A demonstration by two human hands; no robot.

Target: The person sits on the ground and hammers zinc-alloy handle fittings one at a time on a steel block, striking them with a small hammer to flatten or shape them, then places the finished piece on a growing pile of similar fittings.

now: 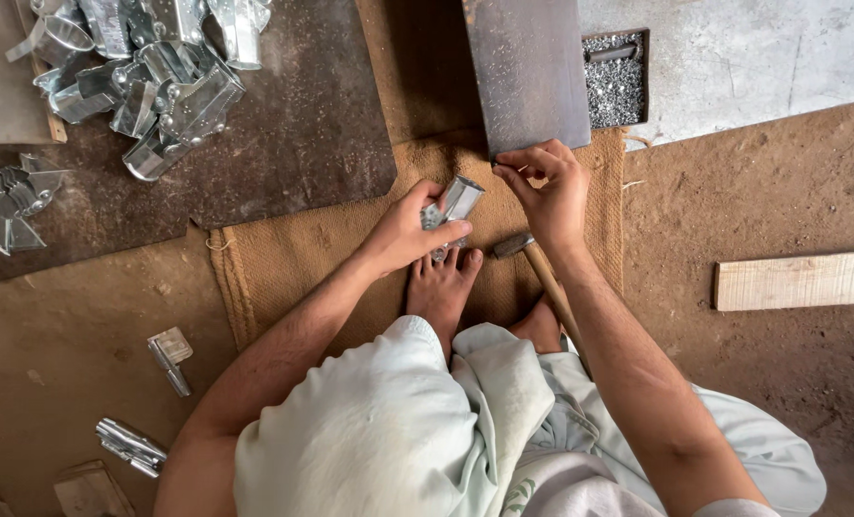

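Note:
My left hand [410,230] grips a small folded sheet-metal piece [458,199] above a burlap mat [283,258], just over my bare foot [441,282]. My right hand [547,191] hovers beside the piece with thumb and forefinger pinched together near the lower edge of a dark steel plate [528,72]; whether something tiny is between the fingers cannot be told. A hammer [542,273] lies on the mat under my right wrist, its wooden handle running toward my lap.
A heap of shiny metal pieces [154,72] lies on a rusty plate [293,124] at upper left. More pieces [6,201] sit at far left. A tray of small rivets [614,81], a wooden plank [800,280] and loose parts [130,445] lie around.

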